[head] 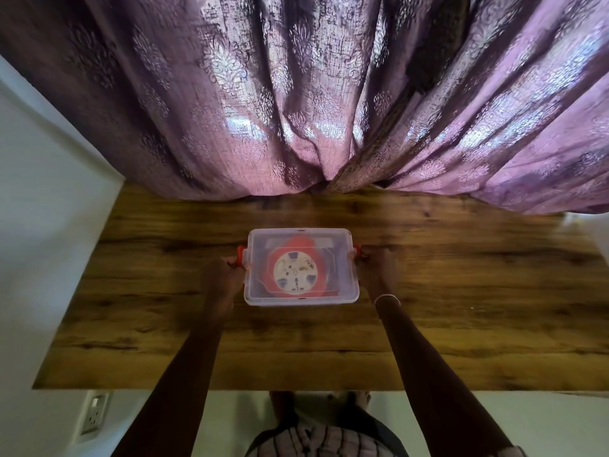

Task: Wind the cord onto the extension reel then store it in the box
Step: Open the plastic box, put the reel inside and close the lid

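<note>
While the extension reel (295, 271) lies inside the lidded clear box (301, 300) on the wooden surface (461, 291) | our left hand (227, 275) and right hand (375, 268) each grip a red latch | we press both latches evenly, box kept flat.

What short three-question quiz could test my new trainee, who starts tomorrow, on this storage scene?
1. True or false: the extension reel lies inside the clear box.
2. What are the left hand and right hand touching?
3. The box rests on: A) wooden table B) floor C) chair.

Key: 1 true; 2 the red latches at the box's two ends; 3 A.
</note>
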{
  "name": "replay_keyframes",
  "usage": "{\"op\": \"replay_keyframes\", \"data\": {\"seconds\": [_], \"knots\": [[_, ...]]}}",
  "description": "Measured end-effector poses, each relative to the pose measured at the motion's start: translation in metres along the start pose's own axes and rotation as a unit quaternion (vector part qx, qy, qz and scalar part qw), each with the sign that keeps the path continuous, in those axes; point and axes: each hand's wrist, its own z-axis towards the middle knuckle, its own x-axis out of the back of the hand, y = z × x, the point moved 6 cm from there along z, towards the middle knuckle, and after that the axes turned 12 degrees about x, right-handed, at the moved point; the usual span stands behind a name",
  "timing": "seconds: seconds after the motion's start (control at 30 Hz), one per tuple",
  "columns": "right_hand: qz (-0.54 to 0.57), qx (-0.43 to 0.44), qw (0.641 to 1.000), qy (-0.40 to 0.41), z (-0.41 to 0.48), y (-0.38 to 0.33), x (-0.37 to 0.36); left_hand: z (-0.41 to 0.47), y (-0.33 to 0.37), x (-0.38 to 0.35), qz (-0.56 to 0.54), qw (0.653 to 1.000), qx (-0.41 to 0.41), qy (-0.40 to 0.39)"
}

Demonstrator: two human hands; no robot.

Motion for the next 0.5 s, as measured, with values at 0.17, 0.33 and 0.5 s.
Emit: {"op": "replay_keyframes", "data": {"seconds": [0.17, 0.33, 0.5], "knots": [[-0.108, 0.015, 0.994, 0.010, -0.020, -0.042, 0.014, 0.001, 0.000, 0.000, 0.016, 1.000, -0.016, 0.008], [-0.140, 0.028, 0.990, -0.001, -0.024, -0.050, 0.011, -0.002, 0.009, -0.005, 0.096, 0.993, -0.047, 0.042], [-0.176, 0.057, 0.983, -0.003, -0.028, -0.057, 0.010, -0.009, 0.016, -0.009, 0.145, 0.986, -0.039, 0.067]]}}
